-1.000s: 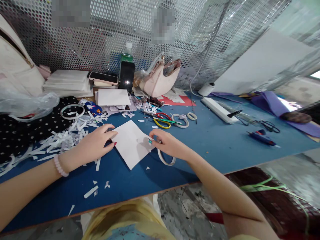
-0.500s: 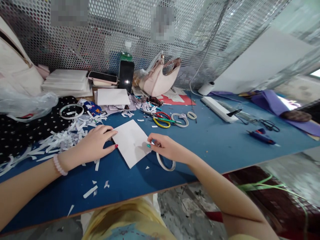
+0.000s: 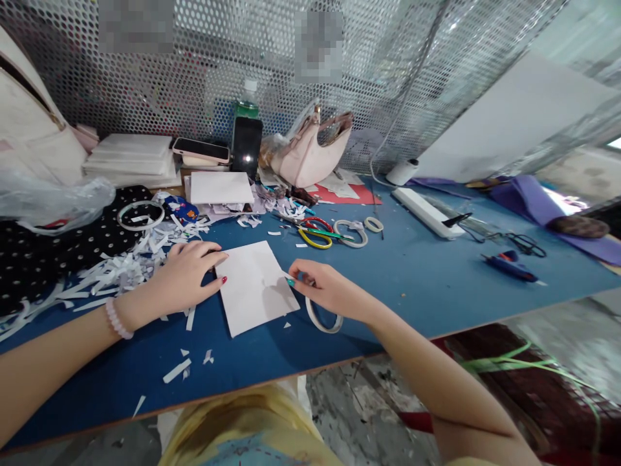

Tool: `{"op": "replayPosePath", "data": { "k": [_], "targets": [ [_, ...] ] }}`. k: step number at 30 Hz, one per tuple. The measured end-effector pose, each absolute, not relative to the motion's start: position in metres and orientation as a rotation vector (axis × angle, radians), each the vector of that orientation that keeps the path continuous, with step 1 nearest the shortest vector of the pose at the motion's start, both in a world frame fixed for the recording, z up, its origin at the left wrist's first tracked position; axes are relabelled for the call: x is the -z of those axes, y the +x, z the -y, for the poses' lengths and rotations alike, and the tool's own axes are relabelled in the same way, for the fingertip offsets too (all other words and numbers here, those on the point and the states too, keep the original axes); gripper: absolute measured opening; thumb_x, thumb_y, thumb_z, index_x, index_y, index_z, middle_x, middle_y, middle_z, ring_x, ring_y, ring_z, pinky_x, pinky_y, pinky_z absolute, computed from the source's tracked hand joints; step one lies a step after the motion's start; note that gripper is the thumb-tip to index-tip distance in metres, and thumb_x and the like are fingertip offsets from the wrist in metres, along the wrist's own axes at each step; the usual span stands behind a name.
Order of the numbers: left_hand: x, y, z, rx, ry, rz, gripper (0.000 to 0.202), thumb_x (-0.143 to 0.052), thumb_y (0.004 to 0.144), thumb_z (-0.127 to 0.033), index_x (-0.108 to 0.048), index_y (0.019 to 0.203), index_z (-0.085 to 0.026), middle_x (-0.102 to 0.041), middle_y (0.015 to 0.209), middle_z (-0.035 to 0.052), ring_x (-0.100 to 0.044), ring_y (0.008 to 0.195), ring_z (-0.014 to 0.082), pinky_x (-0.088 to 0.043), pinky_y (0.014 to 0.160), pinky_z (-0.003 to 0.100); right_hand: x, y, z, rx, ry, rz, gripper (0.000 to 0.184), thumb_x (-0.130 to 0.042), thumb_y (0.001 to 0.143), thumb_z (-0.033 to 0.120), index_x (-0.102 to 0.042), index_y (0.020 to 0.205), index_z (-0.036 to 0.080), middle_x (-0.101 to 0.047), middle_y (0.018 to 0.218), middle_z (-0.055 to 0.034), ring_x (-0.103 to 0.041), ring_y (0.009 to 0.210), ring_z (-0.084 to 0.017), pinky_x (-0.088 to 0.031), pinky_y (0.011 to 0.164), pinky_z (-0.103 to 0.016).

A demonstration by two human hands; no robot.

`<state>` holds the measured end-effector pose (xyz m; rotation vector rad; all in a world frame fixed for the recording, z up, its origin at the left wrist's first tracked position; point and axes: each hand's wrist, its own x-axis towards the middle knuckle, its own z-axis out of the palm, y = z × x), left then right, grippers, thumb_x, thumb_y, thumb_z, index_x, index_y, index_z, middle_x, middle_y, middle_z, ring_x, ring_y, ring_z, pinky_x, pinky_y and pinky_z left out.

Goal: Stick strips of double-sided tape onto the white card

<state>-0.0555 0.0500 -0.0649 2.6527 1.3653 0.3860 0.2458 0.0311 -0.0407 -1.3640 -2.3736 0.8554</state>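
Observation:
A squarish sheet of white paper (image 3: 257, 285) lies flat on the blue tabletop in front of me. My left hand (image 3: 191, 275) grips its left edge, thumb and index finger over the border. Just past the sheet's right edge is my right hand (image 3: 317, 285), its thumb and forefinger pinched on a small pale strip (image 3: 286, 276) that reaches to the paper. Whether the strip is tape I cannot tell. A thin white ring, like a nearly used tape roll (image 3: 324, 322), lies partly hidden under the right hand.
Paper scraps (image 3: 130, 265) spread at the left beside a black dotted cloth (image 3: 92, 226). Behind the sheet lie scissors (image 3: 317, 241) and white rings (image 3: 350, 233). Farther back are a paper stack (image 3: 130, 155), phones (image 3: 246, 145) and a handbag (image 3: 315, 155). Snips (image 3: 509, 265) and a power strip (image 3: 427, 212) lie right.
The white paper has turned on the tabletop, its near corner swinging left and its right side coming nearer to me. Both hands stay in almost the same places.

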Motion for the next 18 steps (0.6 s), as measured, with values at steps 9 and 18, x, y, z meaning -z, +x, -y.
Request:
{"op": "replayPosePath", "data": {
  "k": [9,18],
  "targets": [
    [0.053,-0.032,-0.012,-0.522,2.537,-0.908,0.017,-0.060,0.095,-0.034,-0.067,0.110,-0.029,-0.057,0.139,0.0053,-0.049,0.130,0.0292,-0.026,0.111,0.054,0.031,0.216,-0.006,-0.842,-0.926,2.686,0.009,-0.050,0.091,0.011,-0.053,0.089,0.020,-0.061,0.085,-0.0019,-0.052,0.072,-0.014,-0.037,0.066,-0.025],
    [0.048,-0.029,-0.008,-0.598,2.446,-0.949,0.023,-0.059,0.096,-0.029,-0.069,0.076,-0.023,-0.067,0.123,0.0021,-0.057,0.119,0.0255,-0.034,0.107,0.049,0.031,0.216,-0.009,-0.780,-0.904,2.642,0.022,-0.048,0.095,0.018,-0.069,0.102,0.018,-0.068,0.087,-0.0058,-0.061,0.075,-0.016,-0.043,0.068,-0.026]
  ]
}}
